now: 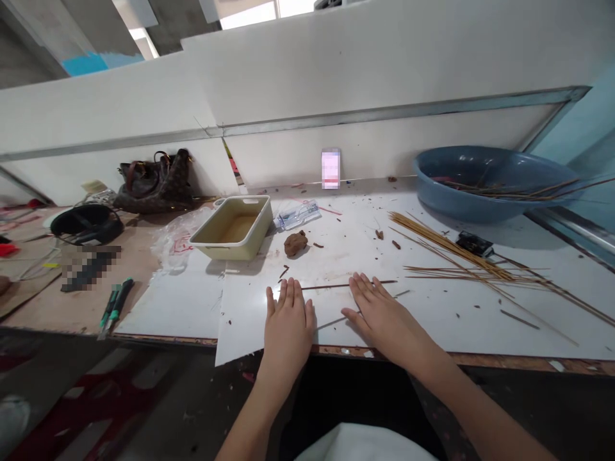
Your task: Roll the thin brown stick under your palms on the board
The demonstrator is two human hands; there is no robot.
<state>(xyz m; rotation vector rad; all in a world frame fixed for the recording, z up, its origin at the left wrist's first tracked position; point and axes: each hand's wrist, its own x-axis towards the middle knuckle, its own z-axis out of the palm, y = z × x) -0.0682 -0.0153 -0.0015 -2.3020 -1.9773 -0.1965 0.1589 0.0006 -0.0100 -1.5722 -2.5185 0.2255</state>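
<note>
My left hand point(287, 323) and my right hand point(379, 314) lie flat, palms down, on a white board point(432, 320) at the table's front edge. Both have fingers stretched out and hold nothing. A thin brown-coated stick point(346, 284) runs sideways just beyond my fingertips, under or touching them. A lump of brown paste point(295, 243) sits farther back, with small crumbs around it. A loose pile of thin bamboo sticks point(461, 256) spreads to the right of my right hand.
A cream rectangular tray point(211, 240) stands left of the paste. A blue basin point(480, 205) with sticks sits at the back right. A clear plastic bottle point(298, 214), a phone point(330, 168), a dark handbag point(154, 182) and green-handled tools point(114, 307) lie around.
</note>
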